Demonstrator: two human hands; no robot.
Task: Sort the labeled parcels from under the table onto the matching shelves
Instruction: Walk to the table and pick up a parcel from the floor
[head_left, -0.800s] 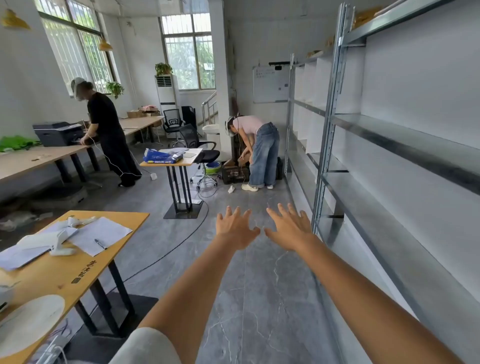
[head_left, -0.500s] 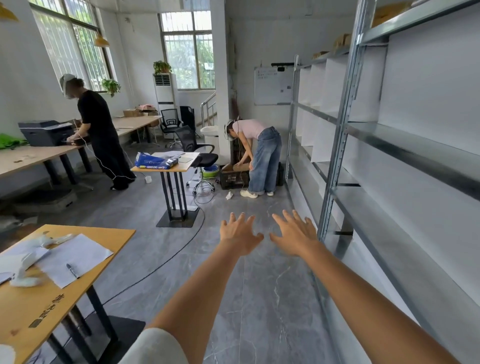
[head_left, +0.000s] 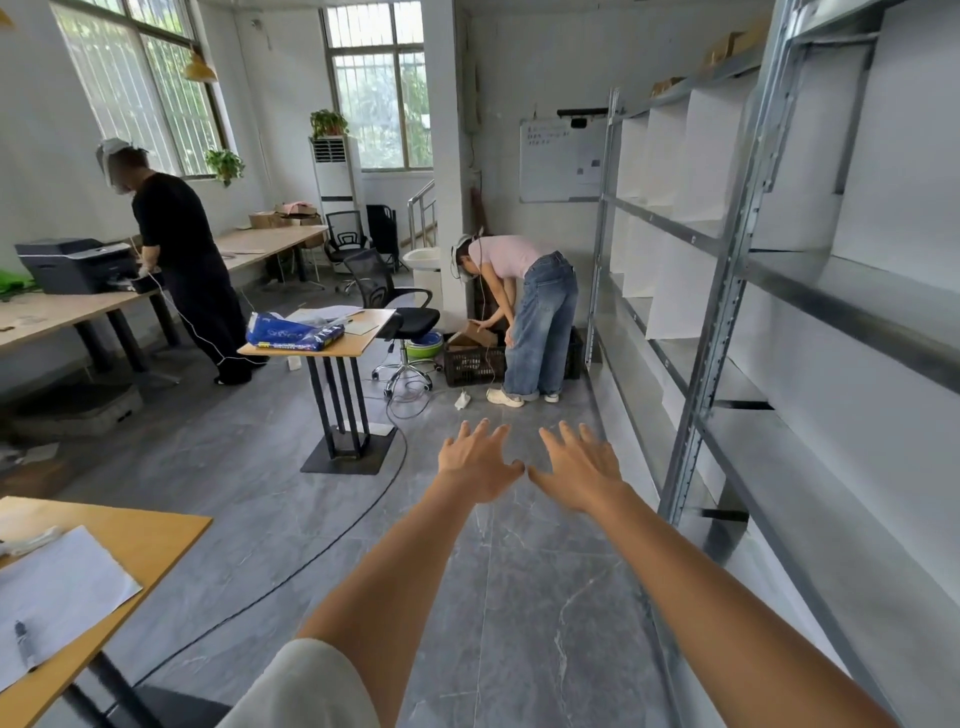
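The view has advanced along the shelves (head_left: 810, 291), the near surface (head_left: 156, 525) slipping leftward. Left hand (head_left: 475, 465) and right hand (head_left: 579, 467) stretch forward beside the shelves, fingers spread, empty. No parcels visible yet, so fetching likely comes next.

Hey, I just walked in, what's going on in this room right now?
The camera wearer stretches both arms out over the grey floor, left hand and right hand open, side by side, holding nothing. Metal shelves run along their right, mostly bare. Ahead, a person in jeans bends over a black crate, handling a cardboard parcel. At the left, a person in black stands by a printer.
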